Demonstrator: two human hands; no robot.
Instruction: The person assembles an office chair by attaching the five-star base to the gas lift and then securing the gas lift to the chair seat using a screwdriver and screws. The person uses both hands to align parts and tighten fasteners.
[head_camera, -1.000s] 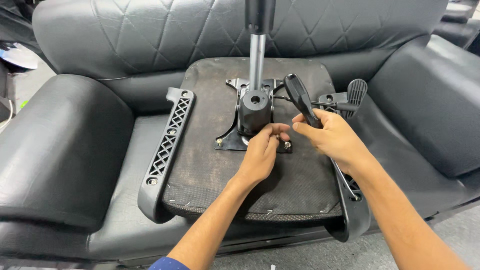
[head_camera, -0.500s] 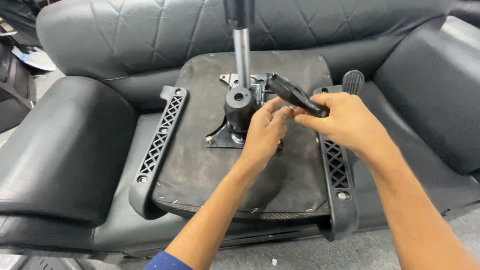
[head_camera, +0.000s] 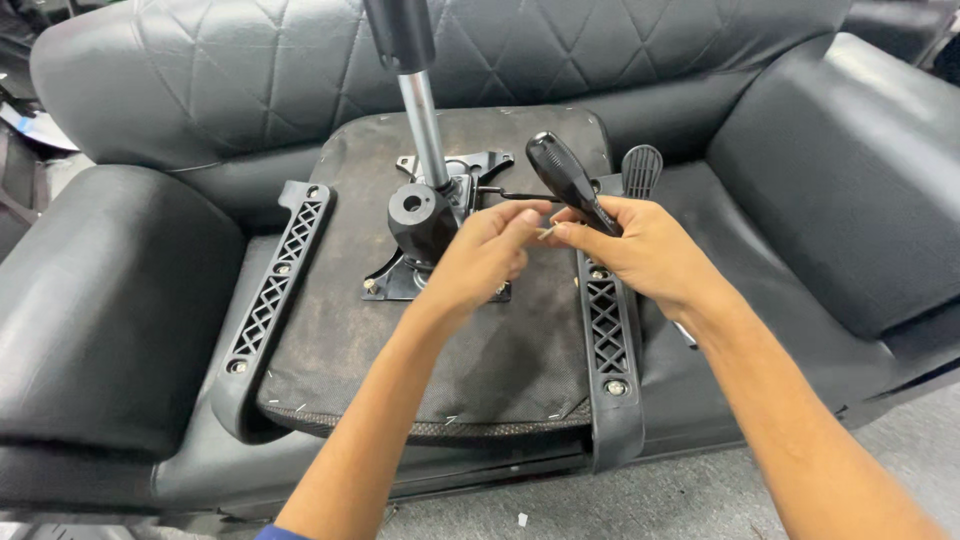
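Note:
An upturned office chair seat (head_camera: 440, 340) lies on a black leather sofa. Its black metal mechanism plate (head_camera: 425, 235) is bolted at the middle, with a chrome gas cylinder (head_camera: 423, 115) rising from it. My right hand (head_camera: 640, 250) grips a black-handled screwdriver (head_camera: 565, 180), handle tilted up and away. My left hand (head_camera: 480, 260) hovers over the plate's near right corner, its fingertips pinched together against the right hand's fingertips, on something small that I cannot make out. A black lever paddle (head_camera: 641, 168) sticks out just behind the right hand.
Two black lattice armrest brackets run along the seat, left bracket (head_camera: 270, 295) and right bracket (head_camera: 607, 350). The sofa's armrests (head_camera: 110, 300) flank the seat on both sides. Grey floor (head_camera: 640, 500) shows below the sofa's front edge.
Both hands lifted off the plate's front corner and met above it, fingertips touching. The screwdriver handle swung more upright. My view shifted to the right, so the seat sits further left in frame.

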